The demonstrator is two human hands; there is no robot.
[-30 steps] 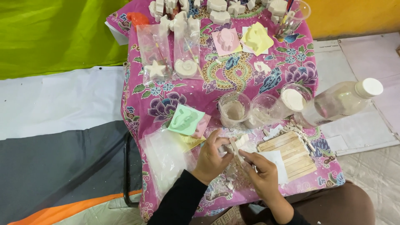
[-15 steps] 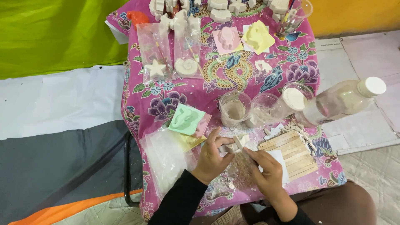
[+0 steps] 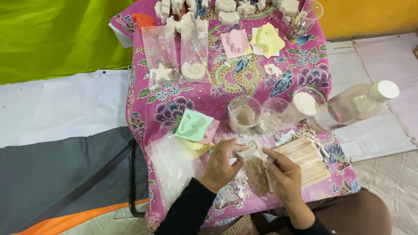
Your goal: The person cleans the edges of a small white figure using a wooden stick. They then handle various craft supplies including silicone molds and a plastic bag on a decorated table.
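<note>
My left hand (image 3: 222,167) is curled closed around a small white plaster piece (image 3: 249,152) at the near edge of the tabletop (image 3: 204,102), thumb and fingers pinching its rim, while my right hand (image 3: 283,174) sits just beside it with the fingers bent in toward the same piece; whether it grips a thin tool or only steadies the piece, I cannot tell. White crumbs (image 3: 238,185) lie scattered on the flowered cloth right under my hands, so I judge the trimming of this cast to be under way but not finished (the edges look rough from here). Much looks done already: a white star (image 3: 162,73) and a white shell shape (image 3: 192,69) lie bagged in clear sleeves, and more white casts (image 3: 228,16) stand in a row at the far edge. A green mould (image 3: 193,125), a pink mould (image 3: 235,42) and a yellow mould (image 3: 266,39) lie apart from my hands. As for containers, one clear cup (image 3: 244,114) holds a greyish residue, the cup next to it (image 3: 275,115) looks smeared and nearly empty, a third cup (image 3: 307,102) holds white powder, and a capped bottle (image 3: 357,104) lies tilted with pale liquid inside. Flat wooden sticks (image 3: 309,159) are stacked just right of my right hand.
</note>
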